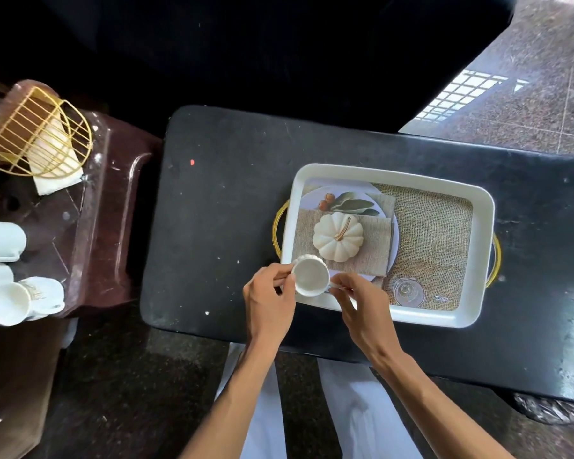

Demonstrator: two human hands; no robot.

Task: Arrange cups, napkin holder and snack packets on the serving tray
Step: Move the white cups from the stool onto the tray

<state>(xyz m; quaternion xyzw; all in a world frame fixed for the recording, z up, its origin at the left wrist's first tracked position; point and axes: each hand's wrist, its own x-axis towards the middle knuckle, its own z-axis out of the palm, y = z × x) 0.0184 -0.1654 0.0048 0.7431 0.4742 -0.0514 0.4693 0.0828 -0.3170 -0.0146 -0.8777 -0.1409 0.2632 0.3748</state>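
Now, the tray (478, 256) lies bare at three o'clock. Both hands pinch the cup (311, 275) over its seven-o'clock corner: left hand (269, 293) at the rim, right hand (362, 301) opposite.

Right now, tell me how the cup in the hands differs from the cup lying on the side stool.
The held cup stands upright at the tray's near-left corner; the stool cup lies tipped on its side. The held cup is gripped by the left hand and right hand; the stool cup is untouched. Both are white.
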